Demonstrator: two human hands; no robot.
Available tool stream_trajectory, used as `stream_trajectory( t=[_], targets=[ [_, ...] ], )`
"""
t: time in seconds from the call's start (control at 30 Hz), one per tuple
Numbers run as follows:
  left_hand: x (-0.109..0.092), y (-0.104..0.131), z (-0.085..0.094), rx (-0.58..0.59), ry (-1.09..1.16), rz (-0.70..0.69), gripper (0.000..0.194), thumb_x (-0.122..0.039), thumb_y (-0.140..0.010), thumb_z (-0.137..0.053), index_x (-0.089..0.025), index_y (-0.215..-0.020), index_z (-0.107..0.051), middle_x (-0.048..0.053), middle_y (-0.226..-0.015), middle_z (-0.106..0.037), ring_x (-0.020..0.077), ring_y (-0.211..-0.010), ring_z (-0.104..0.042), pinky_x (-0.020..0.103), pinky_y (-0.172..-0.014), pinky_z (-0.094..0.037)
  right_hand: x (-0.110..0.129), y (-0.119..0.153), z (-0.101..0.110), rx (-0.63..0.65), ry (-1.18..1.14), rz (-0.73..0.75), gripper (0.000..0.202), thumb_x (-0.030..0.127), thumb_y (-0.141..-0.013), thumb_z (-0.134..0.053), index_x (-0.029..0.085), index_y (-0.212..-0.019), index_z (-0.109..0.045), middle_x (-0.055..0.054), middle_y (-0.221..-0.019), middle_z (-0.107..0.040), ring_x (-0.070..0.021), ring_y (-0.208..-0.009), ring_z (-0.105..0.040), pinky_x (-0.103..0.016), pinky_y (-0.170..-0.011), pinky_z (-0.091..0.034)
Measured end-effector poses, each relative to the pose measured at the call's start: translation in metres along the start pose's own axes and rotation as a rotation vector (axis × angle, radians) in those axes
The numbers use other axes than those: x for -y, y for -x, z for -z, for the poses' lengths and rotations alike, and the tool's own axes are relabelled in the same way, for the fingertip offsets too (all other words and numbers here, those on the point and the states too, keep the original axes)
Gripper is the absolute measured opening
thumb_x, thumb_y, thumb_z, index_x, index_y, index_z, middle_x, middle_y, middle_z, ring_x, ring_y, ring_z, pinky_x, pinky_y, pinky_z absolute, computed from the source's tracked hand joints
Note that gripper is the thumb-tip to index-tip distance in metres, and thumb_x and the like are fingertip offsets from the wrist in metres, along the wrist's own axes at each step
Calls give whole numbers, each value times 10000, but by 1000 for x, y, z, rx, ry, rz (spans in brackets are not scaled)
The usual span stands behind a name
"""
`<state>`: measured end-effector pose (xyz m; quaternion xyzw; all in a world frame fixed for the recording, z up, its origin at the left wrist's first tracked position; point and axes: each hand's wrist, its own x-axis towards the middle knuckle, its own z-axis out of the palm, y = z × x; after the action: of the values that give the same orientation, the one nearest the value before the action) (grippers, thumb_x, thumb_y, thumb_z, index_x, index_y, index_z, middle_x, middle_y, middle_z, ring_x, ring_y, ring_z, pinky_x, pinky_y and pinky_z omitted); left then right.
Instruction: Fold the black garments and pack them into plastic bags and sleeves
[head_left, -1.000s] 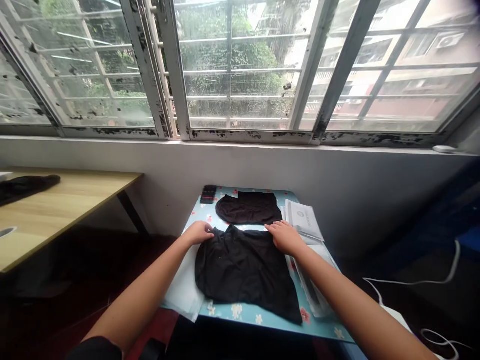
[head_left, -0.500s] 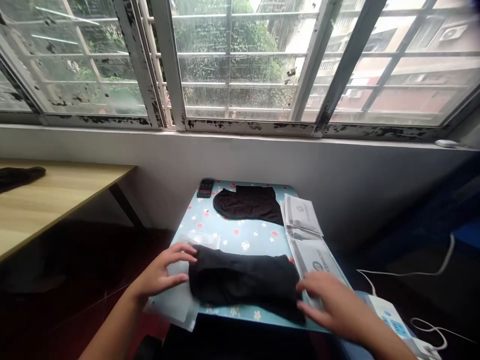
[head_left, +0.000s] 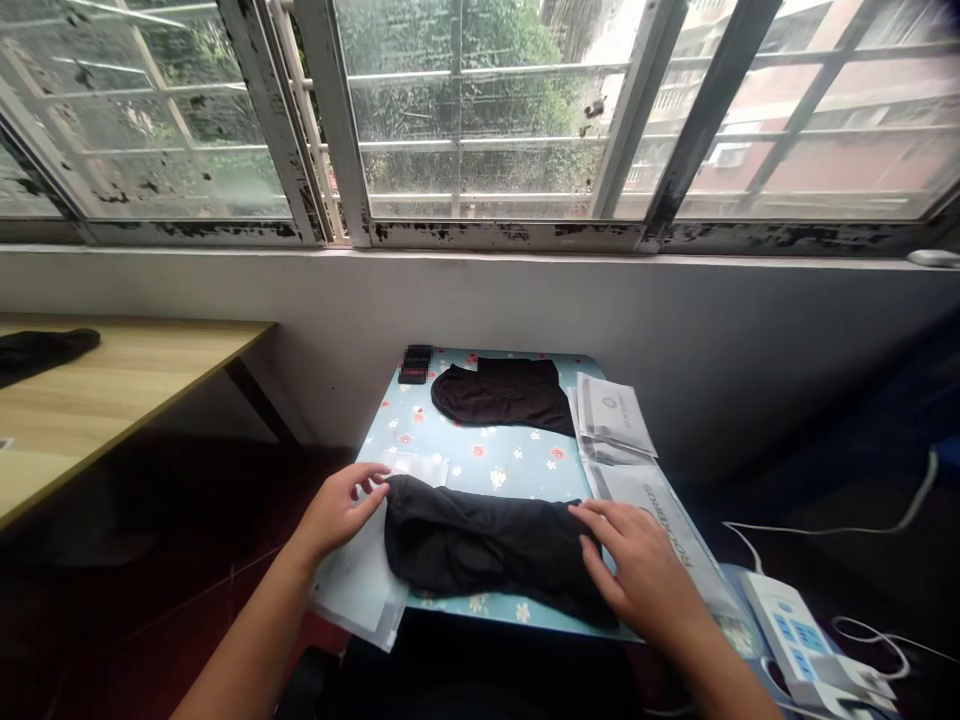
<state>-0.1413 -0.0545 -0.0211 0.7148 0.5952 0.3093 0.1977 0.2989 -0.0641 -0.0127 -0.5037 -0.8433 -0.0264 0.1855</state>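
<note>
A long piece of black fabric, wrinkled and shaped like a flat tube, lies crosswise near the front of a small table with a light blue floral top. My left hand has thumb and fingers closed at its upper left corner. On the right end rests my right hand, fingertips on the fabric near the upper corner and thumb apart from them. Partly under the fabric's left end are translucent plastic bags. Farther back lies another black fabric piece, rounded at its left end.
Printed packets line the table's right side. A small dark stack sits at the back left corner. Right of the table is a white power strip with cables. A wooden table stands left; a wall and windows are behind.
My left thumb and fingers have closed on the fabric's corner. My right hand has moved onto the upper right end. The fabric's left part is more wrinkled, and the view has shifted slightly.
</note>
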Motion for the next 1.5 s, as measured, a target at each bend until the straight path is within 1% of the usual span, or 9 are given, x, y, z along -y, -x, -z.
stream_trajectory(
  t=[0.23, 0.43, 0.53, 0.7, 0.87, 1.13, 1.3, 1.43, 1.5],
  targets=[
    [14, -22, -13, 169, -147, -52, 357, -349, -976, -524, -258, -1261, -720, 80, -1300, -708, 288, -1192, -650, 433, -1060, -508, 8, -19, -27, 240, 122, -10, 509, 275, -895, -508, 198, -1388, -608, -132, -1476, -576, -335, -1377, -500, -601, -1206, -243],
    [26, -12, -18, 325, -125, -82, 511, -271, -987, -448, -308, -1487, -546, 18, -1612, -435, 260, -1486, -408, 460, -1252, -311, 13, -24, -25, 331, 86, -57, 518, 275, -873, -548, 200, -1382, -609, -142, -1380, -632, -333, -1306, -548, -621, -1217, -178],
    [27, -13, -21, 249, -190, -33, 520, -343, -966, -511, -232, -1471, -568, 89, -1605, -441, 308, -1480, -410, 486, -1237, -326, 13, -29, -21, 293, 128, -66, 524, 288, -834, -614, 180, -1347, -624, -149, -1259, -665, -344, -1213, -581, -628, -1191, -214],
    [10, -16, -19, 45, -203, 39, 442, -393, -1025, -385, -184, -1137, -759, 129, -1316, -673, 315, -1267, -582, 474, -1127, -427, 15, -37, -10, 289, 234, -130, 223, 361, -806, -676, 163, -904, -707, -145, -1022, -659, -353, -1055, -592, -564, -1058, -378],
    [-24, -5, -12, 206, 19, 48, 488, -539, -1023, -393, -200, -857, -702, 69, -947, -721, 258, -909, -654, 354, -848, -510, 24, -35, 6, 273, 61, -185, 113, 234, -897, -520, 196, -932, -621, -94, -1029, -642, -248, -905, -622, -367, -789, -480],
    [-38, 2, -26, 268, 116, 176, 137, -301, -873, -601, -219, -979, -573, -18, -788, -661, 173, -675, -610, 248, -593, -414, 27, 12, -15, -26, -232, -358, 523, 419, -929, -529, 213, -1405, -460, -122, -1284, -624, -259, -1103, -664, -368, -885, -545],
    [-42, 2, -28, 269, 365, 210, 106, -267, -880, -572, -218, -962, -526, -12, -855, -641, 139, -648, -581, 230, -541, -424, 20, 37, -27, -35, -158, -424, 461, 385, -940, -500, 204, -1362, -537, -107, -1144, -680, -255, -955, -705, -356, -746, -572],
    [-71, 3, -21, 500, 708, -4, 324, -370, -924, -634, -226, -1195, -531, 86, -1158, -658, 201, -888, -680, 333, -749, -569, 22, 37, -27, -38, -166, -428, 408, 382, -940, -499, 205, -1300, -572, -104, -1123, -679, -227, -847, -698, -335, -687, -563],
    [-86, 1, -21, 467, 642, -131, 339, -372, -954, -616, -225, -1254, -561, 108, -1189, -664, 235, -1020, -667, 379, -883, -554, 25, 35, -28, -51, -180, -436, 407, 382, -941, -502, 223, -1310, -560, -109, -1181, -657, -220, -851, -697, -328, -685, -560]
  ],
)
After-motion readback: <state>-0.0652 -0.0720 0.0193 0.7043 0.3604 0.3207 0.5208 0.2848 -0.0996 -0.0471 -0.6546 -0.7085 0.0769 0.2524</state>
